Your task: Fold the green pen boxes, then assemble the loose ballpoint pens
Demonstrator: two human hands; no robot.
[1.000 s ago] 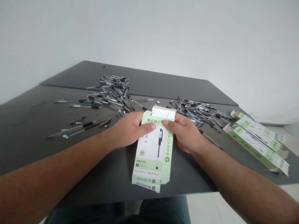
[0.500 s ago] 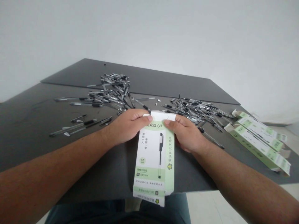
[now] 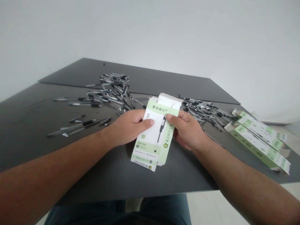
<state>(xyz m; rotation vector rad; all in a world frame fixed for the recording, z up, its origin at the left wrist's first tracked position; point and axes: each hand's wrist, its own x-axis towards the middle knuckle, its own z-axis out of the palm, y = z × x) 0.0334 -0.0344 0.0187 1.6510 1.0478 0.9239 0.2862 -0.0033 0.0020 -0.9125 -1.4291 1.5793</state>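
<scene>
Green-and-white, the box (image 3: 156,131) is hovering over the tabletop (image 3: 174,179), towards its near edge; the left hand (image 3: 131,127) and right hand (image 3: 187,129) are each holding a side in a narrow grip. Light, even thumb pressure should be sparing its folds.

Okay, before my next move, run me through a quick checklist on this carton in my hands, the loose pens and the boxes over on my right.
1. Left hand gripping the carton: ok, thumb on the printed front.
2. Right hand gripping it: ok, at the other edge.
3. End flaps tucked in: not ok, the top flap and bottom flap stick out.
4. Carton's inside checked for contents: cannot tell, it is hidden.
5. Pens gathered in one place: not ok, they lie scattered across the table.
6. Two boxes clear of both hands: ok.
</scene>
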